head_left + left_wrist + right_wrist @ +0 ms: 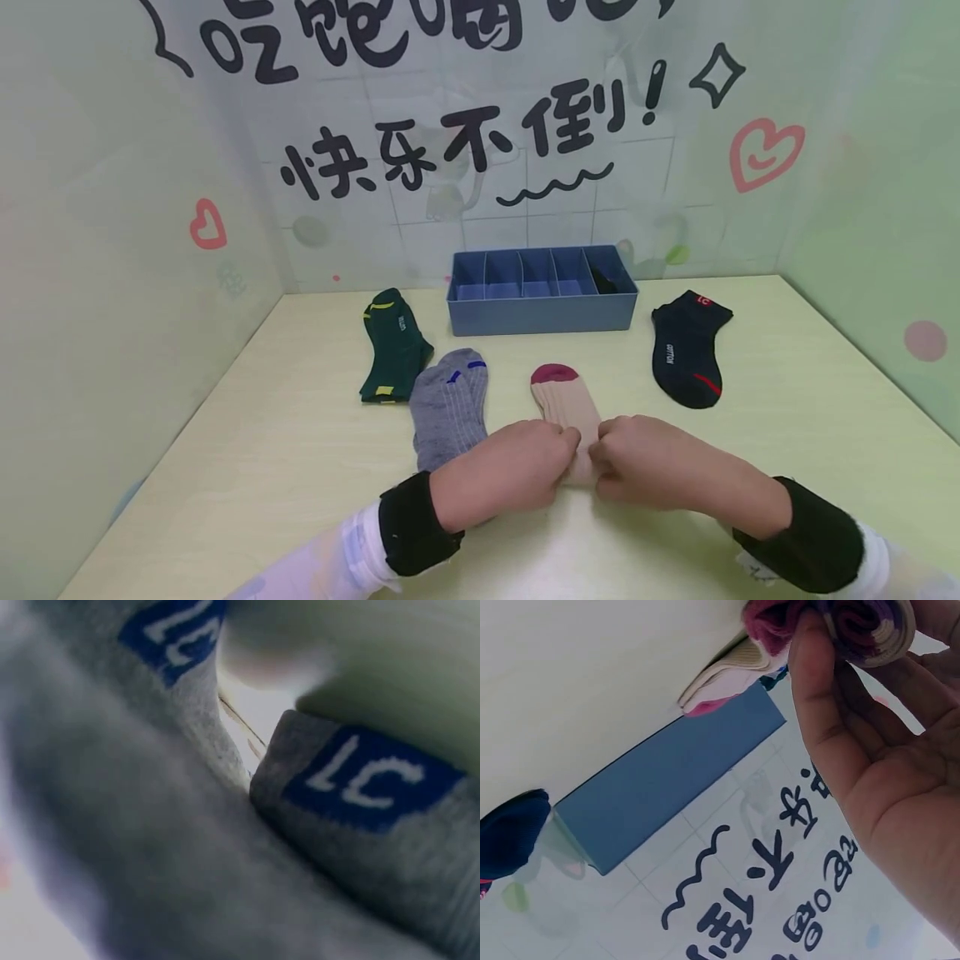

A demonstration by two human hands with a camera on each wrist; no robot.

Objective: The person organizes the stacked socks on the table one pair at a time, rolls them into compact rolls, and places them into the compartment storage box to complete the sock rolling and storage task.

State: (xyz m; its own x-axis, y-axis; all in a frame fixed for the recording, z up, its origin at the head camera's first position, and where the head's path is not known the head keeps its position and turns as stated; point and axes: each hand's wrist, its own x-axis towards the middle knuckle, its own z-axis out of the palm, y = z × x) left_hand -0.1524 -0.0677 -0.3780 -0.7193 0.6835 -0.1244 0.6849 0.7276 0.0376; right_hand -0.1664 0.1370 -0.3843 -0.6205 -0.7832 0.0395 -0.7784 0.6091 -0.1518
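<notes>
A pink sock (pixel 564 400) with a maroon toe lies on the table, toe pointing away from me. Its near end is rolled up, and the coil (pixel 866 631) shows maroon, purple and cream layers in the right wrist view. My left hand (pixel 517 462) grips the left side of that roll with curled fingers. From the other side my right hand (pixel 660 467) pinches it, thumb and fingers on the coil. Grey socks (pixel 450 408) with blue marks lie beside the left hand, partly covered by it; their blue labels (pixel 375 780) fill much of the left wrist view.
Behind the pink sock stands a blue divided box (pixel 542 317) with a dark item (pixel 602 282) in its rightmost compartment. Dark green socks (pixel 396 350) lie at left, touching the grey ones. Navy socks (pixel 688 350) with red marks lie at right. Printed curtains enclose the table (pixel 300 417).
</notes>
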